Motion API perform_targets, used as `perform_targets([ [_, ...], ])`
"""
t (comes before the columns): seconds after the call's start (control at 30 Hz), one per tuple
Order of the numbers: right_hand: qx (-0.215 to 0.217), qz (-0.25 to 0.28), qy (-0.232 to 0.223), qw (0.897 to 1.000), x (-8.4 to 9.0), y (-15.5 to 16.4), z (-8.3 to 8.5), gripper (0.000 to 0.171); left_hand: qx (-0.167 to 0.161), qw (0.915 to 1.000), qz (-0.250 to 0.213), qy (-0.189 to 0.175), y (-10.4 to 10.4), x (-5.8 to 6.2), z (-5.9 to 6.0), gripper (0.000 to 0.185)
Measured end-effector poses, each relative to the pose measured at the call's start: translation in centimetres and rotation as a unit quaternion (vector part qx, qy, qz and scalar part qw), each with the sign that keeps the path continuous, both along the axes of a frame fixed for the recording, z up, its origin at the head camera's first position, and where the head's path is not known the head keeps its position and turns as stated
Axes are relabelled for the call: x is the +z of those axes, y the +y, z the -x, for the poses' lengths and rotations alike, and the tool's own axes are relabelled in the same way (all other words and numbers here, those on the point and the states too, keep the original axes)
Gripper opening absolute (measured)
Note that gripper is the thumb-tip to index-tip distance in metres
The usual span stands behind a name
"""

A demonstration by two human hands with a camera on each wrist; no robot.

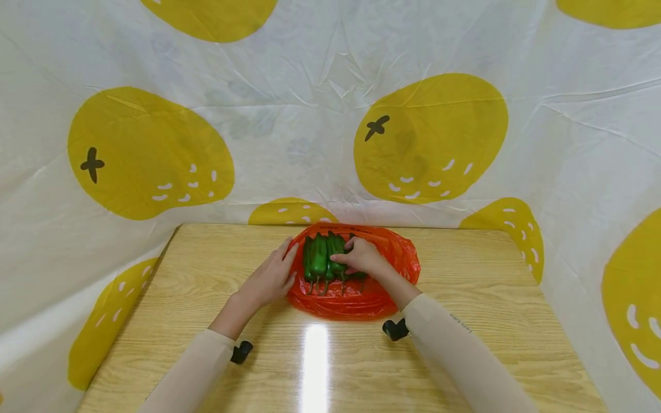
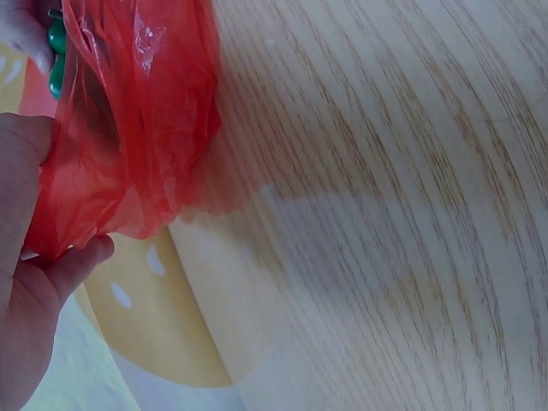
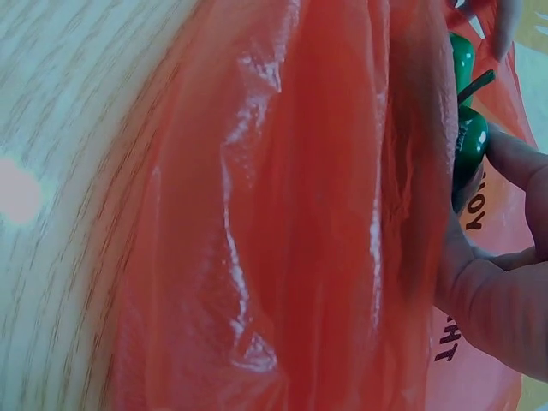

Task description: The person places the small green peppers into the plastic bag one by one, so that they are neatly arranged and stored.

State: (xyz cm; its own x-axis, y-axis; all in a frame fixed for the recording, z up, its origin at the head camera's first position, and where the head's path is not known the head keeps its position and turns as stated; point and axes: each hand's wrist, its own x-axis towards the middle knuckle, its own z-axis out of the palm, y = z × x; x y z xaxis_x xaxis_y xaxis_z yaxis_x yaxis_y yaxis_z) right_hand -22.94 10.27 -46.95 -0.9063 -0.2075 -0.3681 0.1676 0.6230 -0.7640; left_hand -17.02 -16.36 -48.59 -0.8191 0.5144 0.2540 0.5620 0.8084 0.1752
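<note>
Several long green peppers (image 1: 318, 258) lie side by side in an open red plastic bag (image 1: 335, 308), their stems toward the person. At the bag's left rim is my left hand (image 1: 269, 278); the left wrist view shows its thumb and fingers pinching the red film. Over the right part of the row, my right hand (image 1: 364, 257) reaches into the bag. In the right wrist view, its thumb and fingers grip a green pepper (image 3: 471, 141) from both sides. The bag's near wall hides part of the peppers in both wrist views.
The bag sits near the back edge of a wood-grain table (image 1: 465, 344). Behind and beside it hangs a white cloth (image 1: 294, 137) printed with yellow fruit shapes. Black devices (image 1: 395, 330) show at both wrists.
</note>
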Motion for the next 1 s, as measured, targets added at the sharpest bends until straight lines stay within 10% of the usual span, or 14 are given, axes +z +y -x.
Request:
perform_targets([
  [1.0,0.005,0.066,-0.024,0.998,0.9,1.1,-0.7,0.058,0.002,0.9999,-0.002,-0.011,0.0,0.0,0.2,0.07],
])
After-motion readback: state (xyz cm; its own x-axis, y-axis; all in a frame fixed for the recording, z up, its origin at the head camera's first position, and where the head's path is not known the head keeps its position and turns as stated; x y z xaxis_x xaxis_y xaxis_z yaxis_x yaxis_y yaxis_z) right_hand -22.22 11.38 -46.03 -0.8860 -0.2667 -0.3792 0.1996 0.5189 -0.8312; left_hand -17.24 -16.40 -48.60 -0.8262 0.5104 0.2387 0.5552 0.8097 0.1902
